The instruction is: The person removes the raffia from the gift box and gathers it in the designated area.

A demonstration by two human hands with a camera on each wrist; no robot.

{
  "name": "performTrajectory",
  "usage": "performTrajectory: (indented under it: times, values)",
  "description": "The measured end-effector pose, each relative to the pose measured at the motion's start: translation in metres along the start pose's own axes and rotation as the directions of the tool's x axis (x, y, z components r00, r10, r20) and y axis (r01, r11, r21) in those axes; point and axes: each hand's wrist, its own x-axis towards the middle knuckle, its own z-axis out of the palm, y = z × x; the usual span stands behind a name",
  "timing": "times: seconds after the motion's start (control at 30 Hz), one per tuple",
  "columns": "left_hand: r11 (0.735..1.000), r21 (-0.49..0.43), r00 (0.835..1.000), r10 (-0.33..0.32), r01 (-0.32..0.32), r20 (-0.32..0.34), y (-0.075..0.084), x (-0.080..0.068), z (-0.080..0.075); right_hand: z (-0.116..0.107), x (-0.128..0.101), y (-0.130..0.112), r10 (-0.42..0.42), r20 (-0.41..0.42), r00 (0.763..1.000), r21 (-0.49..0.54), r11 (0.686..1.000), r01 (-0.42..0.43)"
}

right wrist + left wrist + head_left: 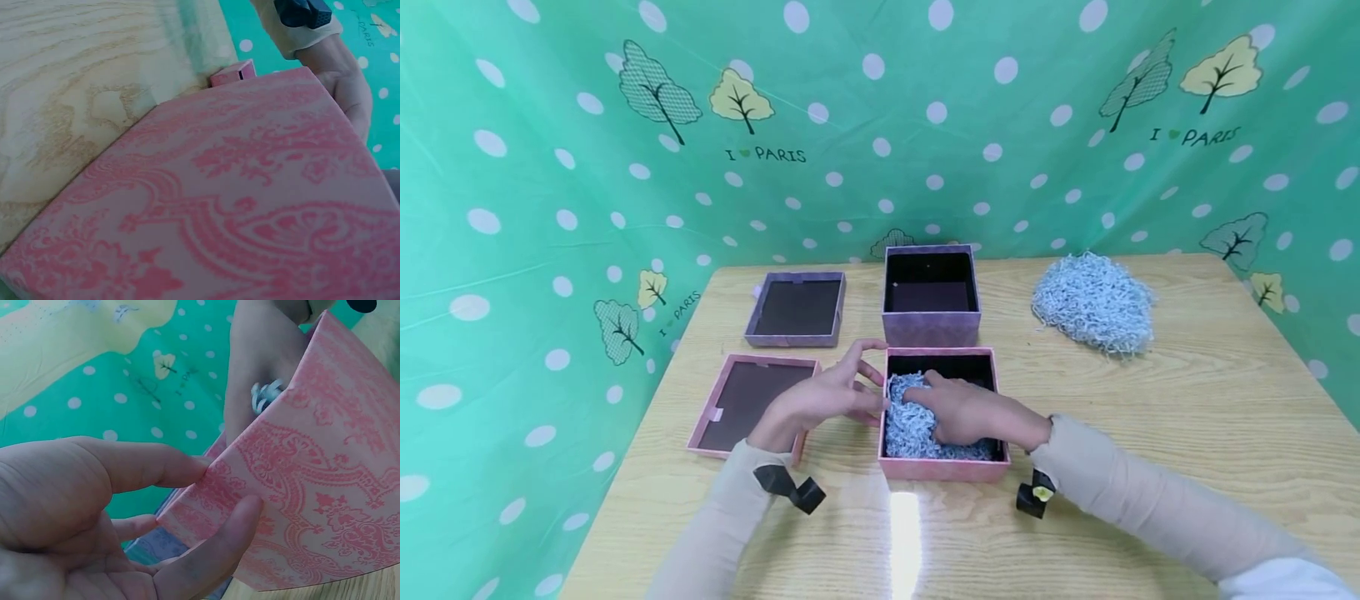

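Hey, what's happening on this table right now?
A person is working at a pink box partly filled with pale blue shredded paper. The right hand presses into the shreds inside, while the left hand touches the box's left wall. A purple box, two lids and a loose shred pile lie nearby.

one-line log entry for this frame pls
left hand: steadies pink box at left wall | right hand: presses blue paper shred inside | purple box: empty
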Motion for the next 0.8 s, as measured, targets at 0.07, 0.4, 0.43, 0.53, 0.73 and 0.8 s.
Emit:
performTrajectory:
  times: [0.07,0.4,0.43,0.53,0.73,0.8]
  values:
    - [1.0,-0.01,1.0,0.0,0.0,0.006,-0.001,0.0,-0.001,-0.003,-0.001,0.001,-0.013,0.002,1.0,0.014,1.0,0.013]
    - [1.0,-0.03,1.0,0.011,-0.01,0.027,-0.001,0.0,-0.004,-0.032,-0.016,0.004,-0.081,-0.031,0.996,0.079,0.993,0.083]
    - [0.999,-0.033,1.0,0.014,-0.013,0.027,-0.001,-0.001,-0.004,-0.036,-0.018,0.005,-0.09,-0.037,0.995,0.088,0.992,0.093]
    - [0.999,-0.037,0.999,0.021,-0.02,0.031,-0.001,-0.002,-0.004,-0.046,-0.025,0.007,-0.124,-0.067,0.99,0.109,0.985,0.131]
    - [0.999,-0.027,0.998,0.026,-0.024,0.049,-0.002,-0.001,-0.005,-0.061,-0.037,0.016,-0.179,-0.142,0.974,0.15,0.968,0.199]
    - [0.999,-0.026,0.999,0.022,-0.021,0.047,-0.002,-0.001,-0.005,-0.065,-0.041,0.02,-0.204,-0.171,0.964,0.165,0.959,0.232]
